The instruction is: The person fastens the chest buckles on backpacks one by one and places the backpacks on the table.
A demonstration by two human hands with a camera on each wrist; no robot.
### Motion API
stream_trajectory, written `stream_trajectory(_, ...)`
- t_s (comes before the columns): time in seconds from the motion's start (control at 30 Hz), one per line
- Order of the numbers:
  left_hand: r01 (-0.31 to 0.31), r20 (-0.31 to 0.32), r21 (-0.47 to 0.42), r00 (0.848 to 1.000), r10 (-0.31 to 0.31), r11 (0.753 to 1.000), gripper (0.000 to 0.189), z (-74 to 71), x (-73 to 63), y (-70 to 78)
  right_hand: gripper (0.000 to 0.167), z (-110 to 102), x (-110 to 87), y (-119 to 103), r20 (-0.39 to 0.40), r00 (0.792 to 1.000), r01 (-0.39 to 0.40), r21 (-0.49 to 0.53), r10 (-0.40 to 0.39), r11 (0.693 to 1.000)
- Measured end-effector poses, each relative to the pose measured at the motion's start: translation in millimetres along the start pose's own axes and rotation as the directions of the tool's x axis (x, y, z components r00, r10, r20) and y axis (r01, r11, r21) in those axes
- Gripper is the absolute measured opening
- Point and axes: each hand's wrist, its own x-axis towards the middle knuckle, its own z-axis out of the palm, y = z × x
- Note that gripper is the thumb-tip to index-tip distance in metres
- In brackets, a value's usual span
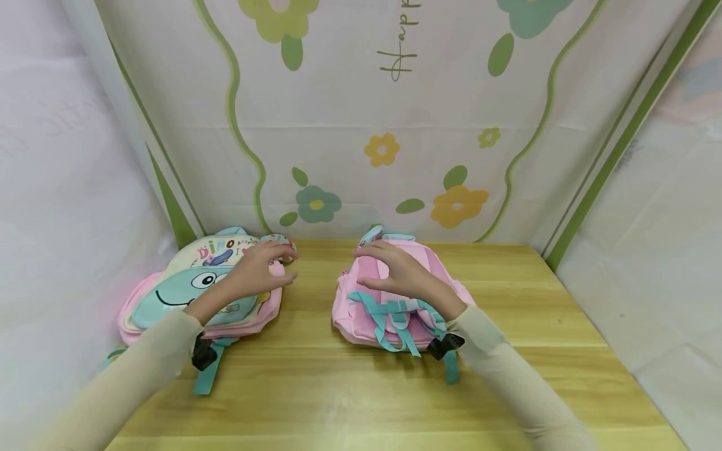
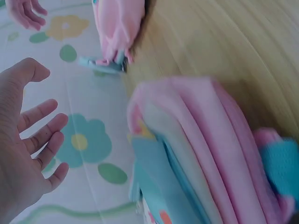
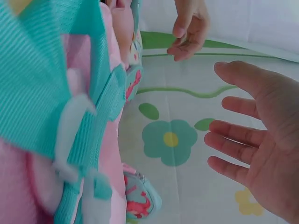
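While the left hand [image 1: 261,268] is hovering over the inner side of the cream, teal and pink backpack [image 1: 186,294], its thumb and fingers are standing well apart in a loose curve, holding nothing. Mirroring it, the right hand [image 1: 397,270] is hanging over the pink backpack [image 1: 420,252], also gaping wide, gripping nothing; both wrist views are showing gaps between the palms and the bags. Below the left hand, the first backpack is lying front up at the left, displaying "Dino" lettering and a smiling face, with a teal strap [image 1: 207,374] trailing toward the person. Right of it, well apart, the pink backpack is lying with its teal shoulder straps [image 1: 389,307] uppermost, and a small zipped pouch [image 3: 141,196] is sitting at its top. Both bags are resting on a wooden table [image 1: 304,394], and a flowered cloth [image 1: 333,100] is hanging behind.
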Motion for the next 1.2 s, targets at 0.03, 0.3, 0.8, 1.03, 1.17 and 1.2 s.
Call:
stream_trajectory(0.03,0.016,0.009,0.006,1.0,-0.016,1.0,0.032,-2.8,-3.5,-4.9,0.052,1,2.9,-2,0.004,1.0,-0.008,0.004,0.008,1.0)
stream_trajectory(0.3,0.089,0.056,0.055,0.994,-0.092,0.995,0.036,-18.6,-27.9,-32.5,0.054,15,23.0,-13,0.025,0.999,-0.044,0.046,0.043,0.998)
stream_trajectory(0.8,0.14,0.054,0.071,0.988,-0.144,0.988,0.047,-44.9,-61.3,-65.5,0.064,54,61.9,-46,0.091,0.994,-0.074,0.115,0.064,0.991)
stream_trajectory(1.03,0.155,0.059,0.08,0.985,-0.16,0.985,0.056,-64.7,-76.6,-84.4,0.07,71,71.0,-56,0.118,0.992,-0.066,0.129,0.05,0.989)
stream_trajectory(1.17,0.207,0.083,0.066,0.974,-0.212,0.976,0.061,-77.1,-85.8,-95.7,0.073,80,72.5,-63,0.128,0.989,-0.089,0.133,0.072,0.987)
stream_trajectory(1.2,0.224,0.09,0.06,0.969,-0.228,0.973,0.062,-80.3,-88.2,-98.4,0.073,82,72.9,-65,0.128,0.989,-0.093,0.136,0.076,0.986)
